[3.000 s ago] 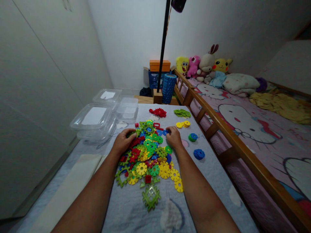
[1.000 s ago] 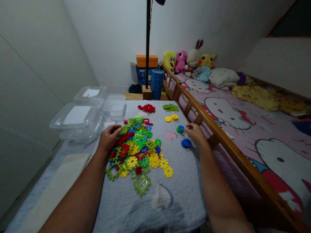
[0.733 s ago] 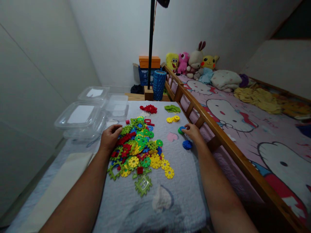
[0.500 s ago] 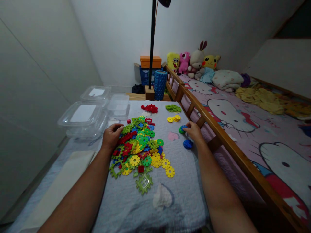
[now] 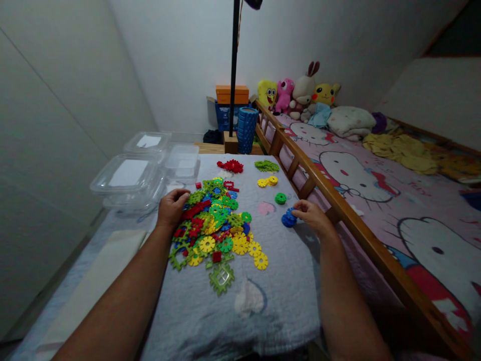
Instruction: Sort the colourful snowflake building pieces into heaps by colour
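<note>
A mixed heap of plastic gear-shaped pieces [image 5: 214, 225] in red, green, yellow and blue lies on a grey towel [image 5: 240, 311]. My left hand [image 5: 172, 208] rests curled on the heap's left edge. My right hand [image 5: 311, 215] is at the towel's right side, fingertips pinched on a blue piece at the small blue pile [image 5: 287, 219]. Sorted little piles sit beyond: a green gear [image 5: 280, 198], yellow ones [image 5: 266, 181], light green ones [image 5: 266, 165] and red ones [image 5: 230, 166].
Clear plastic tubs with lids [image 5: 130, 178] stand at the left. A wooden bed rail [image 5: 338, 205] runs along the right, with a pink cartoon bedsheet [image 5: 376, 185] and plush toys [image 5: 300, 93] behind. A black pole [image 5: 233, 70] and blue roller [image 5: 246, 130] stand at the far end.
My right hand left the mixed heap, went to the green gear at the right, then drew back to the blue pile carrying a blue piece. My left hand stayed on the heap.
</note>
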{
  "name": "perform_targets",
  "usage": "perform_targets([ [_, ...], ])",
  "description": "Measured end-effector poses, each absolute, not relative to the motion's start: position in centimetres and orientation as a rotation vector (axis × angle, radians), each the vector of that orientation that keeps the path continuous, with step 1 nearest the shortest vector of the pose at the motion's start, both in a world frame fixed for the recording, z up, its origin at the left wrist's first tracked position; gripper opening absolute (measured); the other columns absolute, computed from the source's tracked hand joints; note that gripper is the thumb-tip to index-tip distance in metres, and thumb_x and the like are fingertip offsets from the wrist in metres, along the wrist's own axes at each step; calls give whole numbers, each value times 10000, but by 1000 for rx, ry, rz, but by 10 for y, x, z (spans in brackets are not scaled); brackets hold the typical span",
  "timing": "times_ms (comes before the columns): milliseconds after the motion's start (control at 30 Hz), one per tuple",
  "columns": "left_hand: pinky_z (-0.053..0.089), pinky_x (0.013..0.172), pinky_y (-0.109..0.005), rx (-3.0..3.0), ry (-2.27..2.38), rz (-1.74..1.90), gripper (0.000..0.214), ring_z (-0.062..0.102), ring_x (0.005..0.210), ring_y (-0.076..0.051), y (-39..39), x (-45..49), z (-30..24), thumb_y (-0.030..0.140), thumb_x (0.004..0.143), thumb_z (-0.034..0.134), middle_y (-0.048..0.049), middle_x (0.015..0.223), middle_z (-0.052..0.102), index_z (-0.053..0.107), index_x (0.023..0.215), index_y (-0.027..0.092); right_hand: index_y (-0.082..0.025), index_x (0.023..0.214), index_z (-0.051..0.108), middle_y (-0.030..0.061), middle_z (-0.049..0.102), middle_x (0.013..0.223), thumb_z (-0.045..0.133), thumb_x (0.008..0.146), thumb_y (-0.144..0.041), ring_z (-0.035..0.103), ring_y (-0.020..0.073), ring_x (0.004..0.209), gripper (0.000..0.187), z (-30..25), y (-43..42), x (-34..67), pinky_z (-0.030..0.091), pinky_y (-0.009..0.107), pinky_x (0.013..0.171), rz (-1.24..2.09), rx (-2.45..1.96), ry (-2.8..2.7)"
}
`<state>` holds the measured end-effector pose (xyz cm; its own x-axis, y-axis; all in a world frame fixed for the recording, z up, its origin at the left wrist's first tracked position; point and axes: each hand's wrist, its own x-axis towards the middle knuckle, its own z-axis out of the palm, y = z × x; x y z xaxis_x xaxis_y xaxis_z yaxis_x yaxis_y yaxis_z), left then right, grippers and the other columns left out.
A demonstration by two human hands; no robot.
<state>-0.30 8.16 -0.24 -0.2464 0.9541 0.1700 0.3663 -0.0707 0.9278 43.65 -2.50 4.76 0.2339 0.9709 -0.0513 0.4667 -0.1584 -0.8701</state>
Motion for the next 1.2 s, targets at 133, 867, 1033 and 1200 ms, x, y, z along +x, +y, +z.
perform_targets([
  [133,503,878,-330,1434,1631,1326,362,644,859,-212,80,-4,-3,460,679,616,-41,865,717,722,866,169,-200,724,617,-1,589,678,695,611,-336,529,153,650,192,40,-28,437,405,279,612,803,-1784,-1351],
  [867,336,1136,-529,1641,1732,1080,668,435,1352,-375,26,-10,1,582,705,712,-151,1323,517,556,1260,244,-211,1167,645,103,656,1132,732,755,-406,606,261,1047,464,63,-40,330,483,386,909,659,-1539,-2131],
  [1033,237,1195,-555,1844,1709,919,907,297,1444,-394,14,-14,-5,654,658,733,-160,1465,396,446,1401,220,-209,1584,226,202,290,1599,773,695,-595,236,393,1486,1113,22,-67,292,269,568,1162,497,-1595,-2210],
  [1200,227,1208,-533,1910,1675,880,918,294,1450,-383,10,-9,-13,661,711,679,-179,1501,356,408,1448,186,-249,1617,55,191,139,1658,721,725,-665,131,405,1521,1188,-6,-88,273,199,615,1182,360,-1570,-2226],
])
